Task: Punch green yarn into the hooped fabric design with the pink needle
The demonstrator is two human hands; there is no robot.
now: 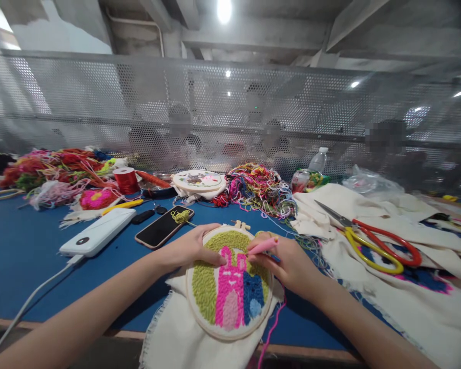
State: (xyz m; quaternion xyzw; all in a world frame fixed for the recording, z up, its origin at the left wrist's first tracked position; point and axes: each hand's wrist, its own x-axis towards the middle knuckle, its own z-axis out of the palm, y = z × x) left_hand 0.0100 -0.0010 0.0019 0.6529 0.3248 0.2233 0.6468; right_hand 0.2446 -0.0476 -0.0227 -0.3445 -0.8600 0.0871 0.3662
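Note:
A round embroidery hoop (197, 324) is tilted up at the table's front edge, its cream cloth (176, 323) hanging below. Looped yarn on it forms a pink rabbit (226, 282), a blue figure (253, 292) and a yellow-green ground. My left hand (202, 247) grips the hoop's upper left rim, thumb lying on the worked face. Between the fingers of my right hand (282, 259) is a pink punch needle (264, 246), its tip at the cloth near the rabbit's ear. Pink yarn (271, 328) trails down at the hoop's right side.
Left of the hoop lie a phone (163, 229) and a white power bank (99, 233) with a cable. Scissors (372, 241) rest on cream fabric (341, 205) at right. Yarn heaps (259, 187), a red spool (125, 180) and another hoop (200, 182) line the back, before a perforated metal screen (215, 102).

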